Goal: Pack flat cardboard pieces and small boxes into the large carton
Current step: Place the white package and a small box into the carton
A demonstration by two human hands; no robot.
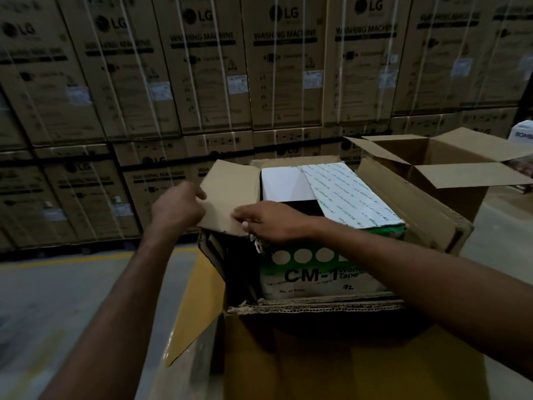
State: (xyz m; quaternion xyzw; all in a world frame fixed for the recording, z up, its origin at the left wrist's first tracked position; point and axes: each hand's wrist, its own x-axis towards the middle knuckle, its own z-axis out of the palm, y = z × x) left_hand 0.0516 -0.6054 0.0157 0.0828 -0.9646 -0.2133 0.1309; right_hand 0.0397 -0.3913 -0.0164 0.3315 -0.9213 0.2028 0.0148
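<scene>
Backdrop: stacked cartons (207, 67)
Left hand (178, 206): grips flat cardboard piece (227, 192)
Right hand (271, 223): pinches its lower edge
Large carton (317, 356): holds tape box (317, 275)

Ahead of me rises a wall of strapped washing-machine cartons (202, 67) — dim light, grey concrete floor (57, 298), one yellow line (86, 257) across it.

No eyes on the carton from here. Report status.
Left hand grips flat cardboard piece at left edge; right hand pinches its near edge. Piece over left side of large carton, not yet down. CM-1 tape box crowds the slot.
</scene>
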